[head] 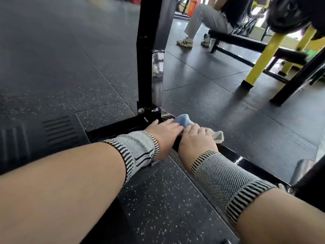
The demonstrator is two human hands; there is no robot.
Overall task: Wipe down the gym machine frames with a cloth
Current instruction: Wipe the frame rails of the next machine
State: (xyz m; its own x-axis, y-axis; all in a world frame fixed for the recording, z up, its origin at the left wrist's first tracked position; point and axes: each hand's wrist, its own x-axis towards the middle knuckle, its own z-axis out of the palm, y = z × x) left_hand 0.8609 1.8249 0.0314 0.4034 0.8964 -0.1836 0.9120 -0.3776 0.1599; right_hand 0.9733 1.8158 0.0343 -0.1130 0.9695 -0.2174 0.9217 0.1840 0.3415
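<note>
A black gym machine frame has an upright post (151, 55) that meets a low floor bar (246, 161) at a bolted corner. A blue and grey cloth (183, 120) lies bunched on the floor bar just right of that corner. My left hand (163, 131) lies on the bar with straight fingers touching the cloth's blue end. My right hand (195, 138) curls over the cloth and grips it; a frayed grey end (218, 136) sticks out to the right. Both wrists wear knitted grey bands.
Dark speckled rubber floor tiles (193, 80) surround the frame. A yellow machine leg (260, 62) and a black bench (246, 43) stand at the back right, where a seated person's legs and white shoes (185, 42) show. A ribbed black mat (59, 129) lies at the left.
</note>
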